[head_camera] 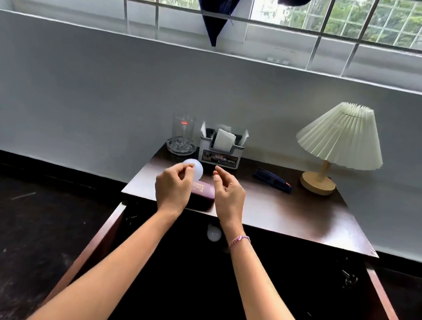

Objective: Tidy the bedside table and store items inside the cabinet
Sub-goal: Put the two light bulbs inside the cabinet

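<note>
Under the barred window [330, 22], a dark wooden table [291, 213] stands against the grey wall, and its cabinet [215, 281] gapes open below the front edge, black inside, with one pale round thing [214, 234] just under the lip; what it is cannot be told. Taking the lamp [341, 139] at the far right corner of the table as the mark: a dark blue stapler-like tool [273, 180] lies just to its left. Further left along the wall side stands a tissue holder [221, 150] with white paper sticking up, and beyond that a clear glass [182, 132] set in a glass ashtray [180, 148], the pieces farthest from the lamp. Toward the front edge, well left of the lamp, a maroon case [201, 193] lies flat, partly hidden by the left hand [174, 187]. That hand pinches a white, ball-shaped bulb [196, 168] between its fingertips, raised above the case. The right hand [228, 193] hovers just beside it, fingers loosely curled and parted, holding nothing; a pink bracelet [240, 240] circles its wrist.
</note>
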Tool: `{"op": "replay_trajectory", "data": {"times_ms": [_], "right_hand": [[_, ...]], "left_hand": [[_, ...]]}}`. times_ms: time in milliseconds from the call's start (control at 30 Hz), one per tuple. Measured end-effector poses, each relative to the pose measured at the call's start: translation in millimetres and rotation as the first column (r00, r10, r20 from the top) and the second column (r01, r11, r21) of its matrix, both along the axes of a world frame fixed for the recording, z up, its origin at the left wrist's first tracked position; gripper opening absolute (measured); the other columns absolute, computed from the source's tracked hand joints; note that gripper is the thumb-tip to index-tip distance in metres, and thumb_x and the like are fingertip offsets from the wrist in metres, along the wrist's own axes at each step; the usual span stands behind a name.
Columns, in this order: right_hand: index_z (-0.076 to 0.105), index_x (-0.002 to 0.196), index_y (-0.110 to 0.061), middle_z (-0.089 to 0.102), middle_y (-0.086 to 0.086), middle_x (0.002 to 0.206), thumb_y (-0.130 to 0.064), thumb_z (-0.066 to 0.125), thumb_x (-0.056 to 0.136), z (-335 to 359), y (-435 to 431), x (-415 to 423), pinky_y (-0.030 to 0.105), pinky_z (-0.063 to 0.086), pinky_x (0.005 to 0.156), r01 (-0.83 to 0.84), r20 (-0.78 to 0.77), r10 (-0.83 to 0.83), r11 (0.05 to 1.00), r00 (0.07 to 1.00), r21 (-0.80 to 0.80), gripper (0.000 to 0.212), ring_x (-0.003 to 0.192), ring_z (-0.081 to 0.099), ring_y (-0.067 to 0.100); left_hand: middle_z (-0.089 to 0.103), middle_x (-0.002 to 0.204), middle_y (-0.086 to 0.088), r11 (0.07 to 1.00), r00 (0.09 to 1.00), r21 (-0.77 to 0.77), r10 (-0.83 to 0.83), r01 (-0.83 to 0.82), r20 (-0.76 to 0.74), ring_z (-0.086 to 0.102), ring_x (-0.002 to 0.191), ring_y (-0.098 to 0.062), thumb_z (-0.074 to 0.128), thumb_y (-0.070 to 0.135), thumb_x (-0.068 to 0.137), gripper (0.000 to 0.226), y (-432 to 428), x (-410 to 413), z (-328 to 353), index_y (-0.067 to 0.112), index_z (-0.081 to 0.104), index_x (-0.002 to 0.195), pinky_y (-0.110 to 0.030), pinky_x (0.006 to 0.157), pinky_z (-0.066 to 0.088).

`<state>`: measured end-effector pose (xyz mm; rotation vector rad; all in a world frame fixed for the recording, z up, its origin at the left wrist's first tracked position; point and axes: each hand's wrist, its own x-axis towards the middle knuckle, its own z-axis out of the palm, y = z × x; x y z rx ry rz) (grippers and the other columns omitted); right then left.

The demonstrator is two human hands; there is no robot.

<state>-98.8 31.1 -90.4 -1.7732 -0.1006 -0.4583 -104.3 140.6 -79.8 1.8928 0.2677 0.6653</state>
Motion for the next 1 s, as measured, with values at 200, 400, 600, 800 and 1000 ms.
{"op": "replay_trajectory", "data": {"times_ms": [200, 400, 600, 800, 1000], "right_hand": [[0.05, 0.131, -0.005, 0.055, 0.011, 0.134, -0.023, 0.045, 0.096, 7, 5, 44, 0.036, 0.03, 0.112, -0.023, -0.234, -0.012, 0.989, 0.972, -0.146, 0.04, 0.128, 0.048, 0.024], [0.057, 0.069, -0.017, 0.057, 0.012, 0.096, -0.047, 0.025, 0.099, 11, 11, 61, 0.039, 0.031, 0.101, -0.125, -0.412, 0.012, 0.96, 0.911, -0.249, 0.053, 0.104, 0.052, 0.029], [0.064, 0.104, 0.001, 0.064, 0.019, 0.114, -0.055, 0.016, 0.097, 15, 17, 69, 0.035, 0.037, 0.094, -0.135, -0.448, 0.048, 0.977, 0.893, -0.166, 0.074, 0.111, 0.055, 0.032], [0.066, 0.108, -0.008, 0.066, 0.014, 0.115, -0.063, 0.011, 0.092, 15, 24, 75, 0.054, 0.022, 0.111, -0.124, -0.46, 0.027, 0.975, 0.887, -0.182, 0.08, 0.119, 0.051, 0.033], [0.064, 0.114, -0.011, 0.061, 0.009, 0.126, -0.058, 0.016, 0.095, 24, 13, 69, 0.057, 0.001, 0.113, -0.054, -0.421, 0.003, 0.992, 0.907, -0.111, 0.07, 0.128, 0.042, 0.03]], "left_hand": [[0.063, 0.122, -0.016, 0.961, 0.953, 0.271, 0.025, 0.061, -0.303, 0.055, 0.114, -0.034, 0.043, 0.025, 0.089, 0.034, 25, 52, 24, 0.014, 0.066, 0.112, -0.036, 0.098, 0.041], [0.062, 0.12, -0.018, 0.91, 0.867, 0.4, 0.11, 0.11, -0.487, 0.051, 0.12, -0.034, 0.032, 0.029, 0.091, 0.042, 40, 80, 24, 0.007, 0.066, 0.102, -0.052, 0.118, 0.007], [0.055, 0.129, -0.018, 0.907, 0.807, 0.388, 0.102, 0.165, -0.582, 0.045, 0.125, -0.037, 0.027, 0.028, 0.091, 0.044, 32, 81, 34, 0.006, 0.058, 0.114, -0.063, 0.113, 0.0], [0.057, 0.125, -0.015, 0.924, 0.809, 0.33, 0.04, 0.193, -0.586, 0.048, 0.121, -0.038, 0.034, 0.026, 0.089, 0.039, 24, 85, 40, 0.004, 0.057, 0.112, -0.06, 0.113, 0.014], [0.064, 0.094, -0.011, 0.944, 0.868, 0.275, -0.025, 0.184, -0.495, 0.057, 0.098, -0.035, 0.043, 0.025, 0.083, 0.023, 17, 84, 43, 0.01, 0.061, 0.08, -0.05, 0.107, 0.033]]}}
